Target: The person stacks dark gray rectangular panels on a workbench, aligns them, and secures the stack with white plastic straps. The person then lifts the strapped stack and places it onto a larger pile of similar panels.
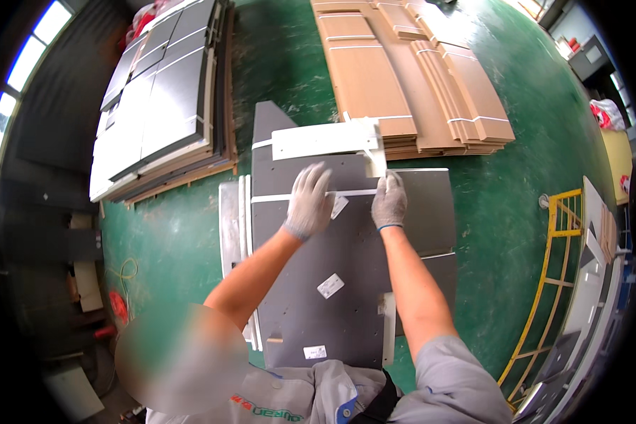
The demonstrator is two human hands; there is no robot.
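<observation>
A stack topped by a dark grey panel (304, 247) lies in front of me, with a white strap (272, 198) running across it. My left hand (311, 201), in a pale knit glove, is over the panel at the strap, fingers stretched out and holding nothing. At the panel's right edge is my right hand (390, 201), gloved too, its fingers curled together where the strap reaches that edge. What they grip, if anything, is hidden. Just beyond the hands lies a narrow white board (321, 140), with another white piece (376, 164) beside it. White labels (330, 285) are stuck on the panel.
Strapped grey and white panels (169, 106) are stacked at the far left; brown boards (374, 78) in strapped bundles lie at the far right. A yellow metal frame (544, 283) stands on the right. White strips (246, 212) lie along the panel's left side. The floor (169, 240) is green.
</observation>
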